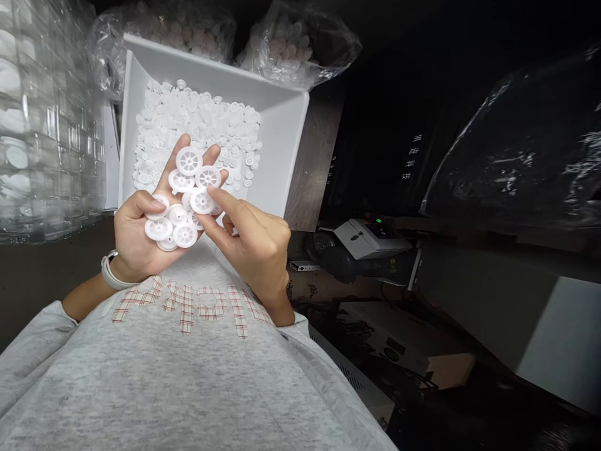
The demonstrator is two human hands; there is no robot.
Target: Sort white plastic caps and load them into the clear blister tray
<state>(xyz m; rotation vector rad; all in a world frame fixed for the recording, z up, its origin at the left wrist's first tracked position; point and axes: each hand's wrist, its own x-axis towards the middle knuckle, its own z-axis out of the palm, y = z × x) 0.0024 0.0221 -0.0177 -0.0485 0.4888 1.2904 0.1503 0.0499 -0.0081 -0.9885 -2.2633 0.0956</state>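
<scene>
My left hand (pixel 136 235) is held palm up above my lap, cupping several small white plastic wheels (pixel 181 200) with spokes. Its thumb presses on one wheel at the palm's left edge. My right hand (pixel 251 241) reaches in from the right, thumb and forefinger pinched on one white wheel (pixel 203 200) in the pile. Behind both hands stands a white tray (pixel 282 134) filled with many more white wheels (pixel 188 122).
Two clear bags of white parts (pixel 295 44) lie behind the tray. Stacked clear plastic blister trays (pixel 42 119) stand at the left. A small white device with a green light (pixel 370 235) and dark machinery sit at the right. My grey sweatshirt fills the foreground.
</scene>
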